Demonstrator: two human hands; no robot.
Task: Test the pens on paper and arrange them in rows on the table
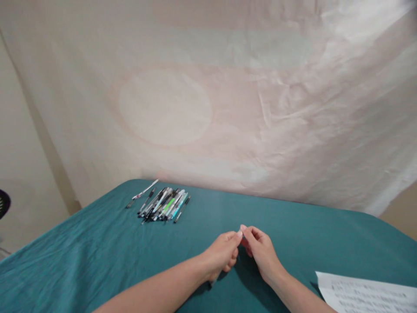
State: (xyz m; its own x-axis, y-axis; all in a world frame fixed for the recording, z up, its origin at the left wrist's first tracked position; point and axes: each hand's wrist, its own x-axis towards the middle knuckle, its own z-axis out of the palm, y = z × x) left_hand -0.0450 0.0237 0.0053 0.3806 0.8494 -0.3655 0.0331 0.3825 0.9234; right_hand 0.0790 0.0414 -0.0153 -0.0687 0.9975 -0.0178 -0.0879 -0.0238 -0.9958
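A slim pen-like object [211, 283] sits in the left hand [223, 252], mostly covered by the fingers; only its dark lower end pokes out beneath the heel of that hand, angled toward the wearer. The left hand is curled closed around it, thumb stretched along the top. The right hand [259, 248] meets it there, thumb and forefinger drawn in at the left thumb's tip; I cannot tell whether they grip anything. The two hands touch or nearly touch at the fingertips, with a shadow on the cloth below.

The worktop [293, 234], covered in dark green cloth, reaches well past the hands to a far edge that runs along a pale, wrinkled hanging sheet [241, 100]. There is open room straight ahead of the hands and ahead to the right of the right hand. To the left of the left forearm, the cloth slopes in soft folds toward the left edge.

Ahead and left of the left hand, well apart from it, lies a dense pile of pens [163, 206], mostly black, clear and white, with bright green and light blue among them. One dark pen [182, 210] lies along the pile's right side, nearest the hands. To the right of the right forearm, a printed paper sheet [368, 295] takes up the near corner, its print too blurred to read.
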